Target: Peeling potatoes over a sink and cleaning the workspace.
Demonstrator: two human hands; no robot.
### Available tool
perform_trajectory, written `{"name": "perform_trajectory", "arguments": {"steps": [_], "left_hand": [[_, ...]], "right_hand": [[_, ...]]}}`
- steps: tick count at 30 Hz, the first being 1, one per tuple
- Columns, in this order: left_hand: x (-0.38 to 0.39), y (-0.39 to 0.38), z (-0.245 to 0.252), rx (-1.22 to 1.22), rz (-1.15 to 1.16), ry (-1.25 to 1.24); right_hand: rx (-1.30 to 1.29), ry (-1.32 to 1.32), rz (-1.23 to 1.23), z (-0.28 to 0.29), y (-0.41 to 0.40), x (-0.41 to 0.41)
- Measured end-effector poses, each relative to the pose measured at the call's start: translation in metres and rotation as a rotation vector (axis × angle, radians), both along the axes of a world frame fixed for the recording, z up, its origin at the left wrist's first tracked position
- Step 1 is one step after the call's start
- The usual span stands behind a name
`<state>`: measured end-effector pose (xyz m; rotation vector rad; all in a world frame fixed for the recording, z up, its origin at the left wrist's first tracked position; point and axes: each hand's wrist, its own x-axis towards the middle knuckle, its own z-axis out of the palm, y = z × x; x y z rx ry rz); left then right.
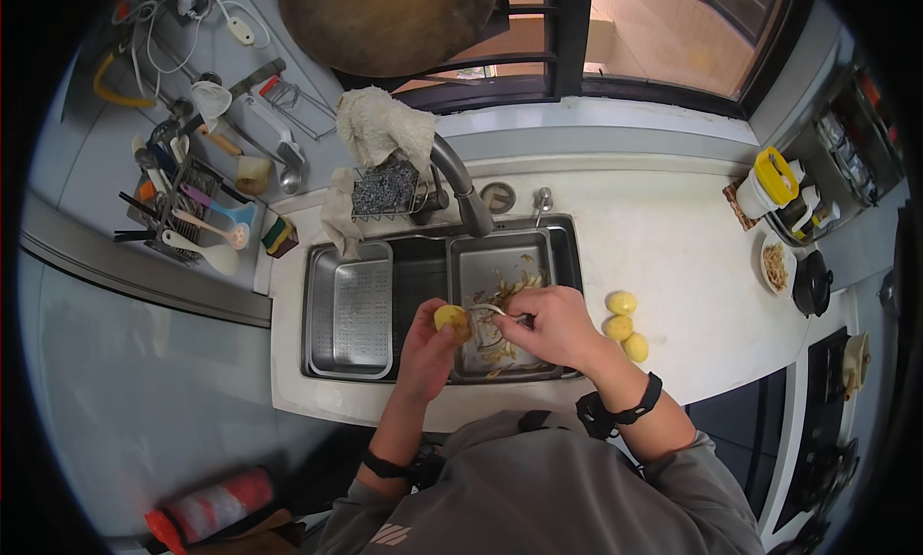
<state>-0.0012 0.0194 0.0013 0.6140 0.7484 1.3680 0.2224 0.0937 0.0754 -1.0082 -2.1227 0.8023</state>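
A partly peeled potato (453, 323) is held in my left hand (427, 353) over the divide of the sink. My right hand (559, 324) grips a peeler (494, 310), its head close beside the potato's right side; whether they touch I cannot tell. Beneath, peelings (513, 289) lie scattered in a rectangular metal tray (497, 252) set in the right part of the sink. Several peeled yellow potatoes (619, 328) rest on the white countertop to the right of the sink.
A perforated metal basket (350, 310) sits in the sink's left part. Behind stands the faucet (472, 201) with a cloth (386, 126) draped over it. A utensil rack (191, 201) is at left. At far right are a bowl of food (777, 266) and a black pot (813, 284).
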Motion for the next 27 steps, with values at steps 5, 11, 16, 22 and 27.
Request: {"name": "perform_trajectory", "arguments": {"steps": [5, 11, 16, 22, 27], "left_hand": [[0.003, -0.003, 0.007, -0.123, 0.015, 0.044], [0.007, -0.005, 0.023, -0.139, -0.015, 0.178], [0.012, -0.007, 0.021, -0.147, 0.079, 0.242], [0.012, -0.007, 0.026, -0.101, 0.068, 0.505], [0.01, -0.007, 0.028, -0.119, 0.1, 0.522]], "right_hand": [[0.069, -0.041, -0.003, 0.001, 0.0, -0.001], [0.133, -0.101, 0.019, 0.004, 0.005, -0.001], [0.205, -0.167, 0.064, 0.013, 0.008, -0.008], [0.237, -0.202, 0.08, 0.013, 0.011, -0.012], [0.227, -0.217, 0.112, 0.01, 0.015, -0.015]]}}
